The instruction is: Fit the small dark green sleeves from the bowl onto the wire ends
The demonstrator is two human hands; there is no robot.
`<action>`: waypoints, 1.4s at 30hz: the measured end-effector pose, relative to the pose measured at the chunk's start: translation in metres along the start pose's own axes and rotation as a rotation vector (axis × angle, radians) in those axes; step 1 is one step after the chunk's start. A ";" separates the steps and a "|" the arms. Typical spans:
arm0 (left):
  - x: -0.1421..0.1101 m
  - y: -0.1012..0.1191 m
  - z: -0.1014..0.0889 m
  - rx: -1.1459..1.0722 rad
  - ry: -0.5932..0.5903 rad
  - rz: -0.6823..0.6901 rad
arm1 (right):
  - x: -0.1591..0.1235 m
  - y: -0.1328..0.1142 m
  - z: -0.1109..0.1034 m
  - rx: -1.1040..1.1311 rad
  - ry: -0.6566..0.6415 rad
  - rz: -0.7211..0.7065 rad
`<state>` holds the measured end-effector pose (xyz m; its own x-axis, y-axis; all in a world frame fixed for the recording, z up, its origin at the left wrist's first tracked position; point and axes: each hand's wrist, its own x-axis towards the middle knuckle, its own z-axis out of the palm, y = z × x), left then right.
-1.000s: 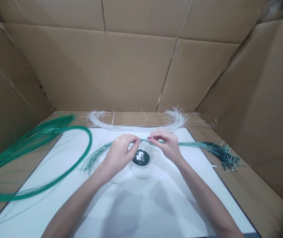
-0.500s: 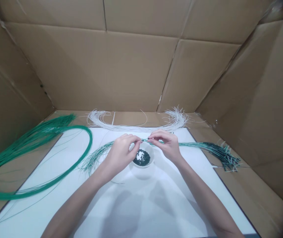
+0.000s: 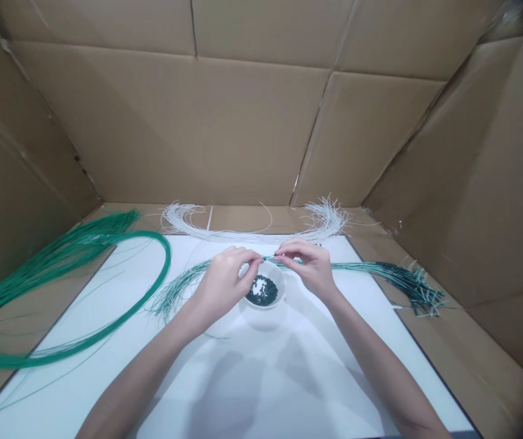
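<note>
Over the far rim of a white bowl (image 3: pixel 283 300), my two hands work close together with their fingertips a short gap apart. My left hand (image 3: pixel 230 277) is closed in a pinch; what lies at its fingertips is too small to make out. Thumb and forefinger of my right hand (image 3: pixel 309 263) pinch a small dark bead (image 3: pixel 275 255). Many small dark green beads (image 3: pixel 265 295) lie in the bowl, with its white bottom showing among them. Behind my hands stretches a bundle of thin green wires (image 3: pixel 353 266), whose right end (image 3: pixel 410 285) is thick with dark pieces and has pale tips.
A large coil of green wire (image 3: pixel 163 271) lies at the left, partly over the white tabletop (image 3: pixel 261 390). White wires (image 3: pixel 325 221) lie curved along the back edge. Cardboard walls (image 3: pixel 252 128) enclose the back and both sides.
Almost nothing differs. My right fingertips and the dark bead have shifted very slightly; my left hand and the bowl look the same.
</note>
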<state>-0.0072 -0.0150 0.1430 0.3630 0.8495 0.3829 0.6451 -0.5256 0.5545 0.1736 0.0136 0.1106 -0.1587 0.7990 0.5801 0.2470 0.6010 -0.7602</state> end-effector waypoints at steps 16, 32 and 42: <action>0.002 -0.003 0.003 -0.094 -0.007 0.003 | -0.001 0.002 0.002 0.133 -0.026 0.085; 0.002 -0.003 0.011 -0.050 -0.020 0.060 | -0.002 0.001 0.004 0.279 -0.061 0.219; 0.002 -0.009 0.003 -0.048 0.059 0.020 | 0.001 -0.001 0.003 0.414 0.066 0.276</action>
<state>-0.0101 -0.0086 0.1369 0.3341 0.8355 0.4363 0.6051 -0.5451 0.5804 0.1704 0.0137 0.1116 -0.0768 0.9344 0.3477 -0.1312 0.3363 -0.9326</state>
